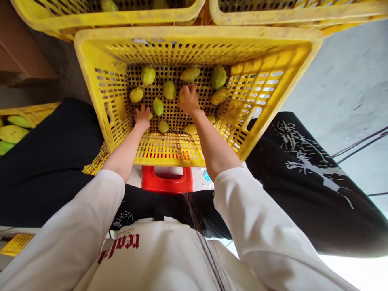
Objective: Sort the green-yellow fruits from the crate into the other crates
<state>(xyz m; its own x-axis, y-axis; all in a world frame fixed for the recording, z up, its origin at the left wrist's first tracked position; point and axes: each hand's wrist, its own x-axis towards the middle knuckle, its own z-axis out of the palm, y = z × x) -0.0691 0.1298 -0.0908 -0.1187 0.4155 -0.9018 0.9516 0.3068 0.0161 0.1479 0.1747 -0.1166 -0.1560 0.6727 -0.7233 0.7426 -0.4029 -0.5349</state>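
Note:
A deep yellow plastic crate (197,34) stands in front of me, with several green-yellow mangoes scattered over its perforated floor. My right hand (190,101) reaches down near the middle, its fingers curled round a yellowish mango (182,98) that shows at its left side. Just beyond it lies another mango (190,74). Down at the left, my left hand (142,116) has its fingers spread, close beside a partly hidden mango (150,115). A yellow mango (136,95) rests just past those fingertips, and a greener one (158,106) to their right.
Two more yellow crates, a left one (121,18) and a right one (273,17), adjoin the far side. A basket of mangoes (13,134) sits at far left, beyond my leg. Below the near rim is a red plastic stool (166,185). Dark cables (360,144) cross the floor at right.

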